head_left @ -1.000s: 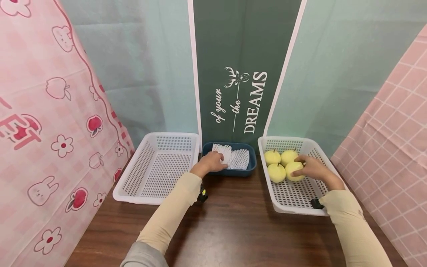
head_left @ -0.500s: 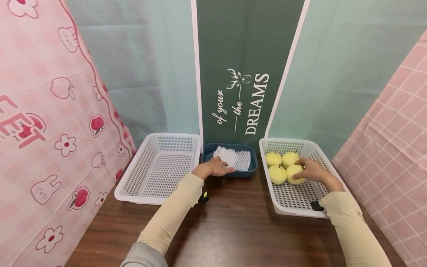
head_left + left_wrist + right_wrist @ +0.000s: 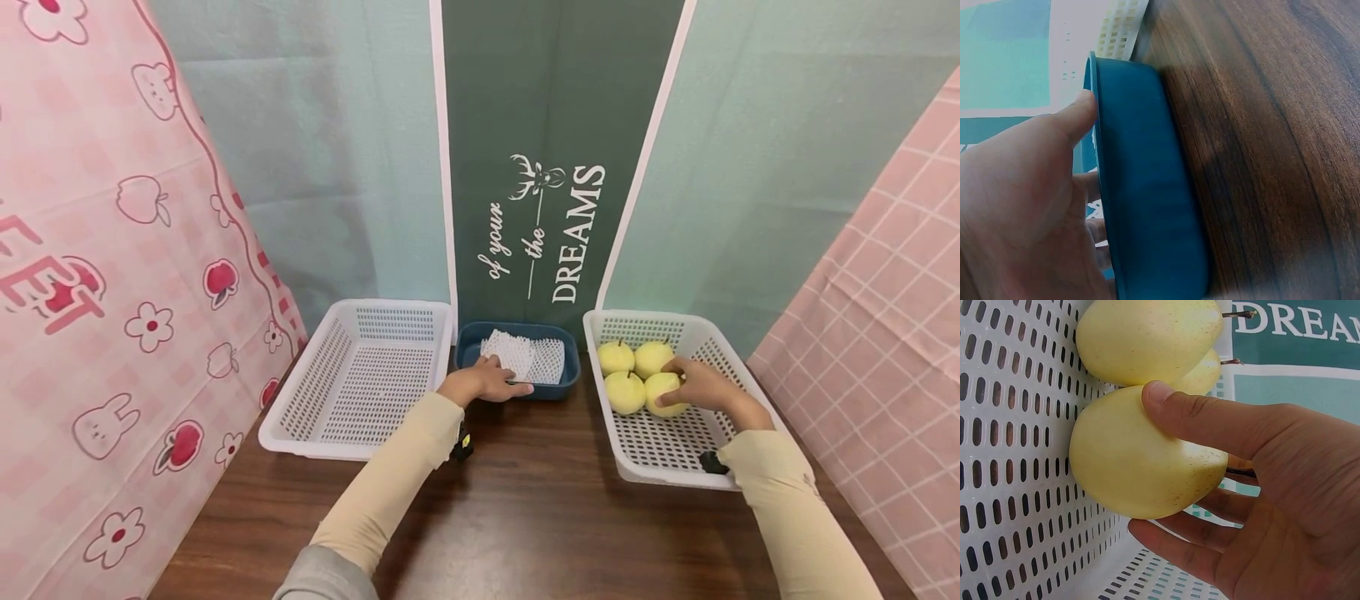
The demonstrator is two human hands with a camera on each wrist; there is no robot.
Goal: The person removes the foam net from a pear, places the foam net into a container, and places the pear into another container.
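Inside the right white basket (image 3: 637, 477), my right hand (image 3: 705, 387) holds the nearest pale yellow pear (image 3: 1122, 456). In the right wrist view its thumb lies on the upper side and its fingers curl beneath. Several such pears, including a front-left pear (image 3: 624, 393), sit close together there. My left hand (image 3: 483, 382) is at the front left of a small blue tray (image 3: 1141, 181) holding white foam fruit nets (image 3: 510, 352). Its thumb rests at the tray rim, while its fingers reach inside by the nets, partly hidden by the wall.
A second white basket (image 3: 352, 452) stands left of the blue tray with nothing seen inside. All three containers rest on a brown wooden table (image 3: 525, 508). A green curtain (image 3: 517, 83) hangs behind, with pink cloths at both sides.
My left hand has slid right and toward me, from over the foam nets to the tray's front rim. My right hand stays on the same pear, which has hardly moved.
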